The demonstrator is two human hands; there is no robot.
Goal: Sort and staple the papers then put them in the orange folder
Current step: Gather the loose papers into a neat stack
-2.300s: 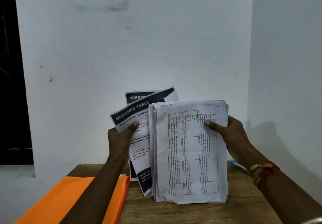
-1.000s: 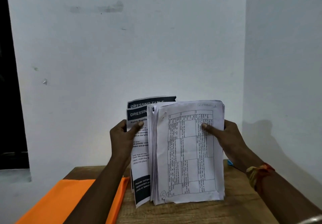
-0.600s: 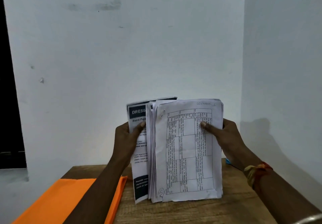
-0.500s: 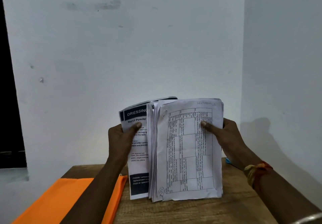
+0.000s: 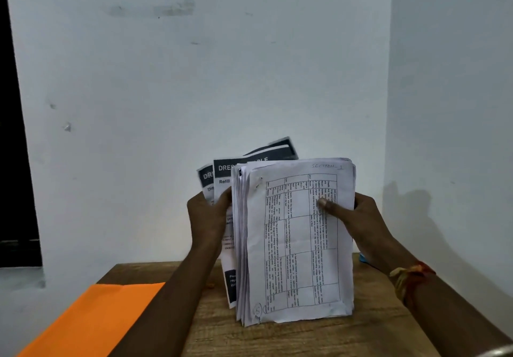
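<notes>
I hold a thick stack of white papers (image 5: 297, 245) upright on the wooden table (image 5: 305, 337); its front sheet carries a printed grid. My right hand (image 5: 358, 220) grips the stack's right edge, thumb across the front sheet. My left hand (image 5: 208, 218) holds the left rear sheets, printed pages with dark "DRESSING TABLE" headers (image 5: 222, 173), fanned out behind the stack. The orange folder (image 5: 91, 317) lies flat at the table's left front, partly under my left forearm.
White walls stand close behind the table and on the right. A small blue object (image 5: 363, 258) peeks out behind my right wrist on the table's right side. A dark opening runs along the far left.
The dark-header sheets in my left hand have fanned apart, one tilting up and right behind the stack. The main stack and my right hand have stayed in place.
</notes>
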